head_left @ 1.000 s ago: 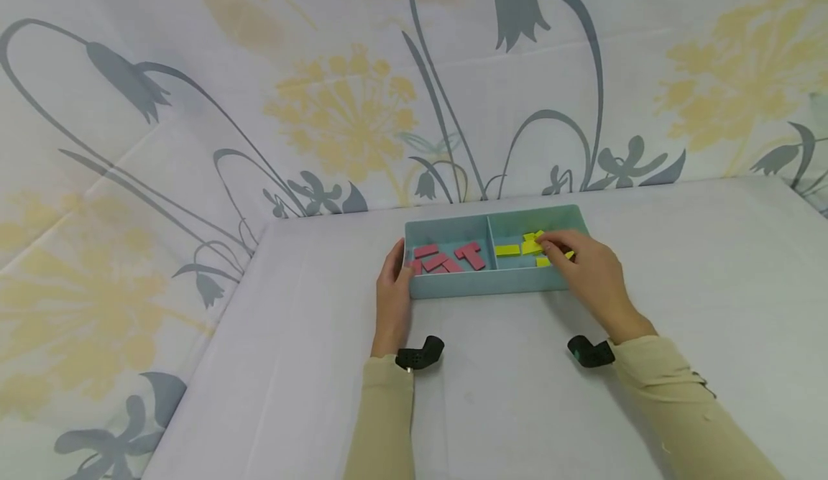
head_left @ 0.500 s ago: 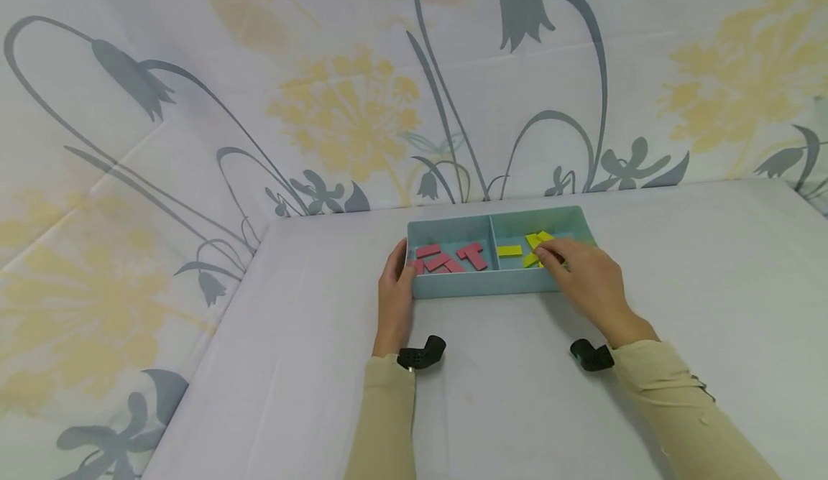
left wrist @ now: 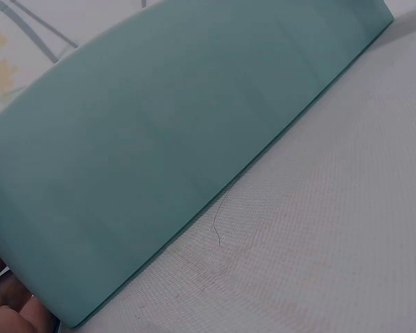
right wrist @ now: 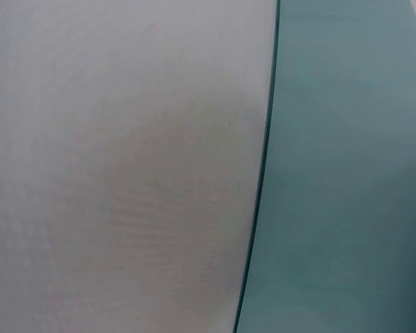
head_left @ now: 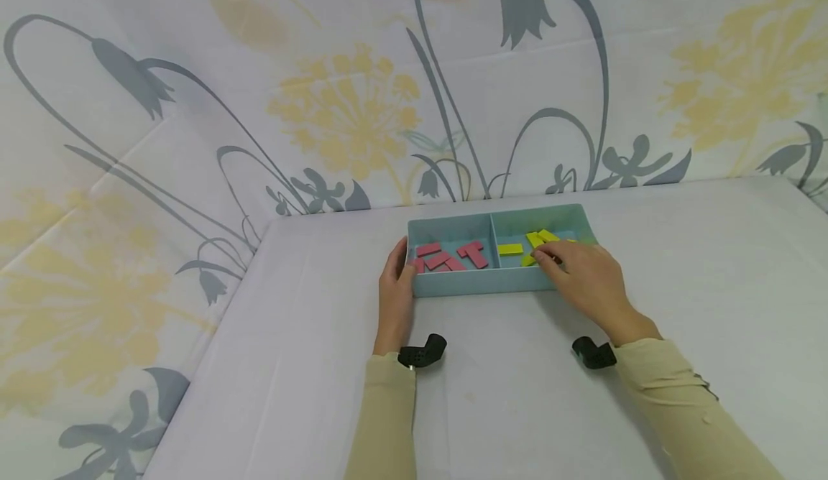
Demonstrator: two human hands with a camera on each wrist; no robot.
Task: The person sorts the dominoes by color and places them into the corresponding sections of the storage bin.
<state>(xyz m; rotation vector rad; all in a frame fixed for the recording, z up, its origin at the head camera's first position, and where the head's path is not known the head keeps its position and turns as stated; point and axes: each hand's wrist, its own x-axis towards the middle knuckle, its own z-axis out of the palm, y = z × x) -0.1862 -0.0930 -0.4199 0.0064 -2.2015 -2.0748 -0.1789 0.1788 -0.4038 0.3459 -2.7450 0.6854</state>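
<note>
A pale teal two-compartment tray (head_left: 453,284) stands on the white cloth; its front wall fills much of the left wrist view. My left hand (head_left: 394,294) holds its left end, thumb by the front corner and fingers along the outer side. Several flat pink blocks (head_left: 477,256) lie in the left compartment. My right hand (head_left: 587,279) reaches over the front wall into the right compartment, thumb and forefinger pinching at a small yellow block (head_left: 527,259), partly hidden by the fingertips. Other yellow blocks (head_left: 510,248) lie around it, some behind the hand.
A thin divider (head_left: 494,243) separates the compartments. White cloth (head_left: 504,394) covers the table, and a flower-printed curtain (head_left: 349,106) hangs behind and at the left. Both wrists carry black camera mounts (head_left: 423,351).
My right fingertips have shifted slightly among the yellow blocks, and some of these blocks lie differently from before. The left hand keeps its hold on the tray.
</note>
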